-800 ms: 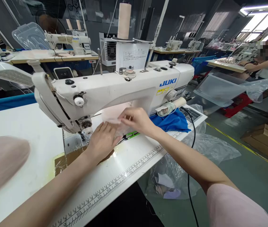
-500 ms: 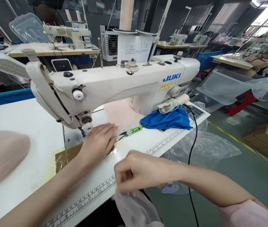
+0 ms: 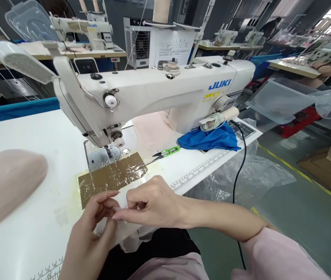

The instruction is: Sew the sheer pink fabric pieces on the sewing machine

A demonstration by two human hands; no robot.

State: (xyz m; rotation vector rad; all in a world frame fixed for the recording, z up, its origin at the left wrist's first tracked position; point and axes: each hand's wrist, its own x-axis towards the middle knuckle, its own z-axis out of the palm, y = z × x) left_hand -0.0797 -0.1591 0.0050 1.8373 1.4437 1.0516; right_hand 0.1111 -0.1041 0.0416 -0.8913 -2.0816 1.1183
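Note:
At the front edge of the table, my right hand (image 3: 155, 202) pinches a sheer pale fabric piece (image 3: 133, 241) between thumb and curled fingers. My left hand (image 3: 95, 221) meets it from the left, its thumb and fingers closed on the fabric's upper edge. The rest of the cloth hangs below my hands, over the table edge and towards my lap. Just beyond them lies a strip of brown tape (image 3: 110, 179) beside the needle plate of the white sewing machine (image 3: 154, 95). No cloth shows under the needle.
Green-handled thread snips (image 3: 168, 151) lie before a pale pink fabric piece (image 3: 154, 130) under the machine arm. A blue cloth (image 3: 209, 138) and a coil of cord (image 3: 211, 122) sit at right. Another pink piece (image 3: 10, 182) lies at left. A black cable (image 3: 237, 186) hangs down. A co-worker sits far right.
My left hand has come back from beside the needle to the table's front edge and taken hold of the fabric. My right hand has moved left and slightly up with it.

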